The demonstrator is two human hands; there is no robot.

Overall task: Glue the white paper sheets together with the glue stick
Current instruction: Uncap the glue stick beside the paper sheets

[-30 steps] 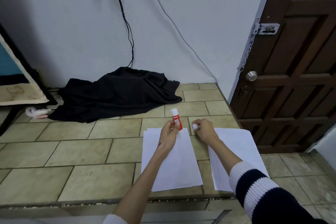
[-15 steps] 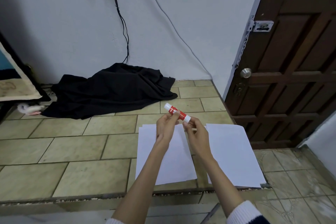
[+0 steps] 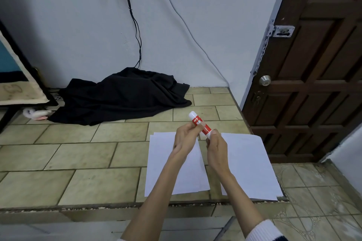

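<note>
A red and white glue stick [image 3: 199,125] is held tilted in the air between both hands, above the gap between two white paper stacks. My left hand [image 3: 186,139] grips its upper body. My right hand [image 3: 215,146] holds its lower end, where the cap sits. The left sheet [image 3: 166,164] and the right sheet [image 3: 248,164] lie flat side by side on the tiled ledge [image 3: 78,158], partly hidden by my forearms.
A black cloth [image 3: 121,96] is heaped at the back of the ledge under hanging cables [image 3: 135,25]. A brown wooden door [image 3: 313,64] stands at the right. The ledge's front edge [image 3: 98,206] drops off just below the sheets.
The glue stick went from upright in my left hand to tilted, and my right hand came up from the paper and took hold of its lower end.
</note>
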